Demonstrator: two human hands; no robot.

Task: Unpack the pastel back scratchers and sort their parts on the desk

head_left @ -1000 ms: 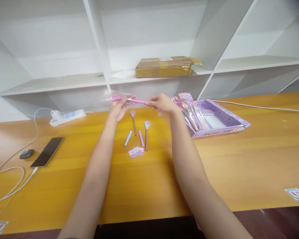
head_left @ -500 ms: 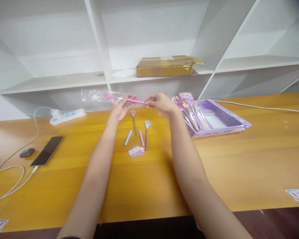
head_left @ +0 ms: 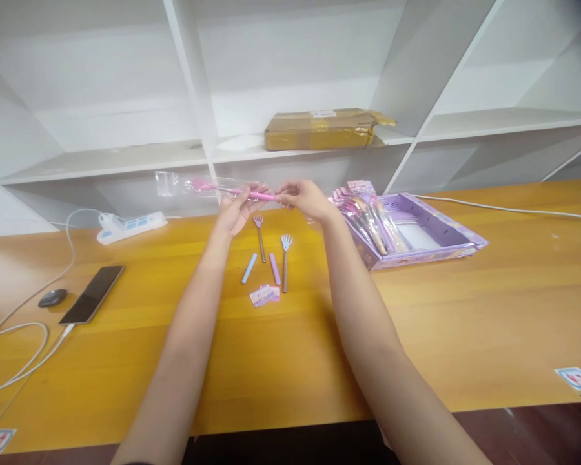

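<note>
A pink back scratcher (head_left: 261,196) in a clear plastic bag (head_left: 167,183) is held level above the table, its clawed head to the left. My left hand (head_left: 237,210) is closed around its middle. At the handle's right end, my right hand (head_left: 303,199) pinches the tip. Below my hands lie a scratcher rod with a pinkish claw (head_left: 259,223) and another with a blue claw (head_left: 286,242). A blue handle tube (head_left: 248,268) and a purple handle tube (head_left: 274,268) rest near them, with small printed cards (head_left: 265,295) in front.
A purple display box (head_left: 419,258) at the right holds several bagged scratchers (head_left: 372,223). On the left are a power strip (head_left: 133,227), a charging phone (head_left: 91,294), a black mouse-like object (head_left: 52,298) and white cables. A cardboard box (head_left: 319,130) sits on the shelf behind.
The pink scratcher and its bag have shifted slightly left, and my right hand has moved a little left with the handle end. The things on the table have stayed put.
</note>
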